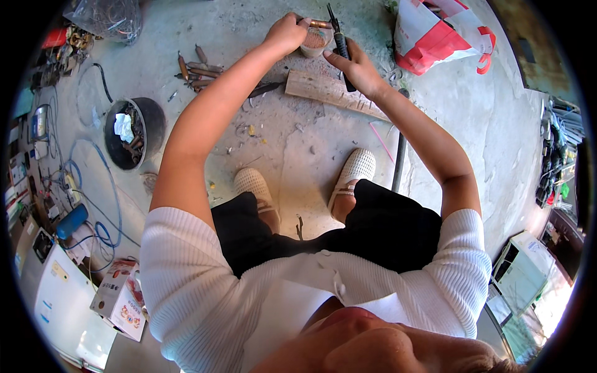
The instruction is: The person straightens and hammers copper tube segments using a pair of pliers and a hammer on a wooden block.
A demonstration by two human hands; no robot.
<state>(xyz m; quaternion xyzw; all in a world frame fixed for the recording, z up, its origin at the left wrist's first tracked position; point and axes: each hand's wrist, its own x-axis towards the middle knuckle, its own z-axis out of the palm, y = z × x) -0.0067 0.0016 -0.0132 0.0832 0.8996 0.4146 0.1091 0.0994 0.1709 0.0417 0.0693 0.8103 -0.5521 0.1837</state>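
Observation:
My left hand (pixel 286 34) is closed on a short copper-coloured cylinder (pixel 319 25), held across the top of a small translucent cup (pixel 313 46) of reddish-brown bits. My right hand (pixel 359 69) grips a black-handled, plier-like tool (pixel 340 48) upright, with its narrow dark tips beside the cylinder's right end; whether they touch I cannot tell. A wooden plank (pixel 320 88) lies on the concrete floor just below the hands. Several brownish metal cylinders (pixel 200 71) lie loose to the left, near a dark flat piece (pixel 264 89).
A black bucket (pixel 152 137) of scrap stands left. A red-and-white bag (pixel 423 43) is top right. A metal rod (pixel 399 158) lies beside the plank. Hoses (pixel 106 186), boxes (pixel 115 298) and clutter line the left; a stack of items (pixel 559 149) is right.

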